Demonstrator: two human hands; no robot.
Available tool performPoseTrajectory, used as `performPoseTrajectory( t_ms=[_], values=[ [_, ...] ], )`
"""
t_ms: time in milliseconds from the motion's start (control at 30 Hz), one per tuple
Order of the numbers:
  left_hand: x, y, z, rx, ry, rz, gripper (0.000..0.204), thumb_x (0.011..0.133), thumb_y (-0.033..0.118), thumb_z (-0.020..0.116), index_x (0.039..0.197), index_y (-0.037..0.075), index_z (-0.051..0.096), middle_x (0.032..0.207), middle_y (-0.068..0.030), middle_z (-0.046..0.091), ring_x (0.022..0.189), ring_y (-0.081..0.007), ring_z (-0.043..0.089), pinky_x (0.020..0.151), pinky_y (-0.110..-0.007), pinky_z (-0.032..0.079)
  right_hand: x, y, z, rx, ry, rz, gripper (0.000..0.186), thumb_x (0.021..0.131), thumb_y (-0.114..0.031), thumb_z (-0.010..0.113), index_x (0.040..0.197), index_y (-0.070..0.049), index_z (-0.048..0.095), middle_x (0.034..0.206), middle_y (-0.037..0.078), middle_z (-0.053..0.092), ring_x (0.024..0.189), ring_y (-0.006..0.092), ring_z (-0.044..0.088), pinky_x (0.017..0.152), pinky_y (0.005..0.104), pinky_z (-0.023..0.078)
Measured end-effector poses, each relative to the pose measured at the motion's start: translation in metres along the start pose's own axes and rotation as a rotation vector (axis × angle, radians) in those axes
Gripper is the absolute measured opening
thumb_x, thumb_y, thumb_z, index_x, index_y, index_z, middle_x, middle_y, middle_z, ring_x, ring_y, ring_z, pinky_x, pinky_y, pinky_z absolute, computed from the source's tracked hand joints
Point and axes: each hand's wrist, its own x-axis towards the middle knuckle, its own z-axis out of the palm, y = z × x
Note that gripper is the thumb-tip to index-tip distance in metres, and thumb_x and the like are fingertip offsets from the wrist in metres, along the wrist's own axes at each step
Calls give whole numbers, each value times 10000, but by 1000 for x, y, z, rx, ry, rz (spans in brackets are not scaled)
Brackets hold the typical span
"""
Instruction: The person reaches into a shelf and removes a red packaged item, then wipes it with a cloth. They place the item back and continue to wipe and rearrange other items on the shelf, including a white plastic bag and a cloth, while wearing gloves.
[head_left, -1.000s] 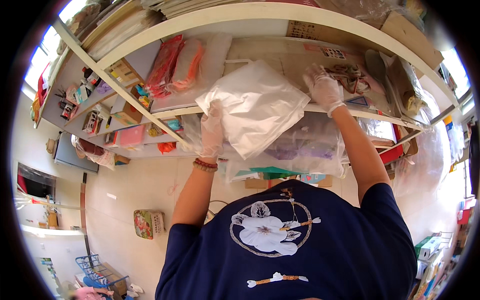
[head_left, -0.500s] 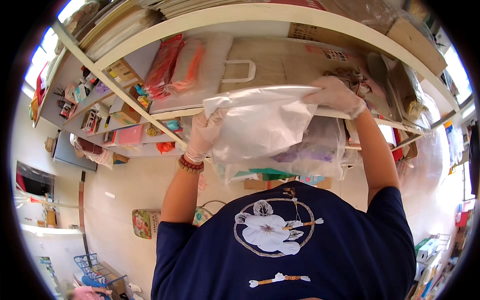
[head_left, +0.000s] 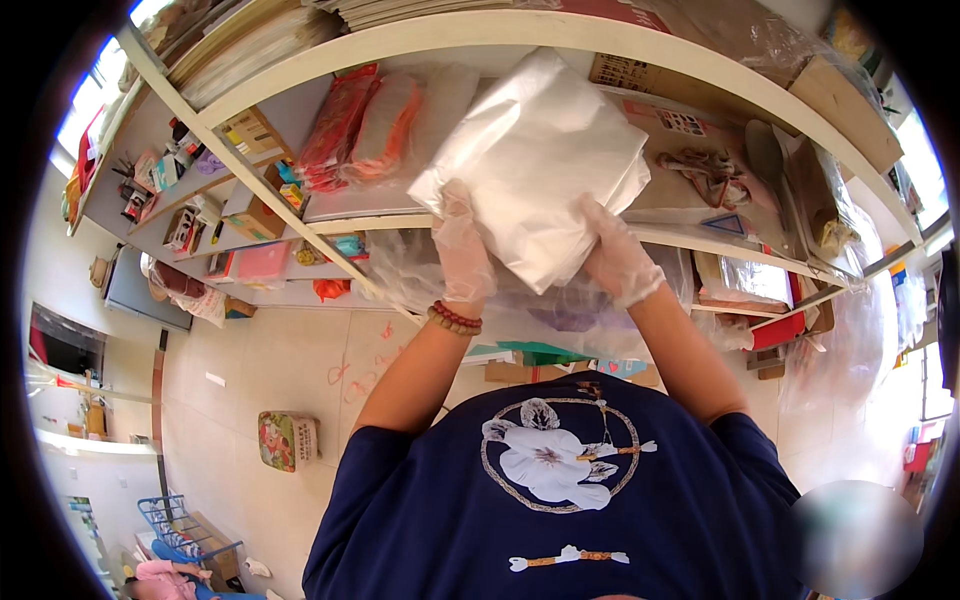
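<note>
Both my hands wear thin clear gloves and grip a folded stack of translucent white plastic sheeting (head_left: pixel 535 165), held up in front of the shelf. My left hand (head_left: pixel 463 245) closes on its lower left edge, below a red bead bracelet (head_left: pixel 455 318) at the wrist's forearm side. On the lower right edge my right hand (head_left: pixel 618 255) clasps the stack, fingers partly behind it. The sheeting is tilted, one corner pointing down between the hands, and hides part of the shelf behind.
White shelving (head_left: pixel 560 30) spans the front. It holds red plastic packs (head_left: pixel 335 130), a crumpled cloth (head_left: pixel 705 178) and a grey scoop-like thing (head_left: pixel 763 150). A printed box-shaped stool (head_left: pixel 288 440) stands on the floor at left. Another person (head_left: pixel 165 580) is at lower left.
The plastic sheeting, stretched sideways between my hands before, is now raised and turned as a folded, flatter stack. My right hand has moved left and down, nearer my left hand.
</note>
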Motion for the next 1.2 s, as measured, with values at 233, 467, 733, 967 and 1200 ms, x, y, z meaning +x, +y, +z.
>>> performPoseTrajectory(
  t_ms=[233, 467, 733, 967, 1200],
  values=[
    [5, 3, -14, 230, 38, -275, 309, 903, 301, 541, 1008, 11, 548, 787, -24, 600, 578, -64, 562, 464, -188, 476, 39, -8, -72, -246, 135, -92, 312, 832, -141, 646, 1086, 26, 572, 1020, 97, 630, 905, 188, 613, 824, 305, 503],
    [15, 10, -26, 200, -24, -334, 315, 885, 296, 569, 981, -3, 580, 759, -71, 617, 508, -111, 584, 384, -196, 457, 59, -21, -48, -210, 148, -147, 339, 839, -158, 647, 1107, 31, 560, 1015, 95, 622, 910, 182, 603, 815, 302, 506],
    [85, 44, -67, 1042, -143, 236, 381, 868, 349, 551, 1106, 54, 587, 809, -87, 662, 721, -185, 611, 655, -308, 495, 89, -29, -59, -230, 154, 52, 329, 853, -159, 630, 1098, 48, 554, 1021, 126, 620, 872, 216, 630, 760, 332, 547],
    [153, 39, -40, 2196, -205, 194, 653, 760, 413, 617, 1327, 159, 416, 1372, -143, 386, 1291, -356, 297, 1040, -512, 246, 103, -11, -82, -250, 127, 103, 311, 856, -137, 620, 1079, 68, 550, 1010, 142, 619, 871, 223, 626, 770, 328, 545],
    [205, 12, -50, 2205, -330, 7, 666, 792, 216, 532, 1408, 278, 287, 1474, -142, 219, 1353, -390, 178, 1066, -564, 185, 92, -16, -69, -248, 149, 102, 317, 852, -147, 629, 1081, 60, 555, 994, 128, 624, 862, 212, 627, 751, 326, 547]
  ],
)
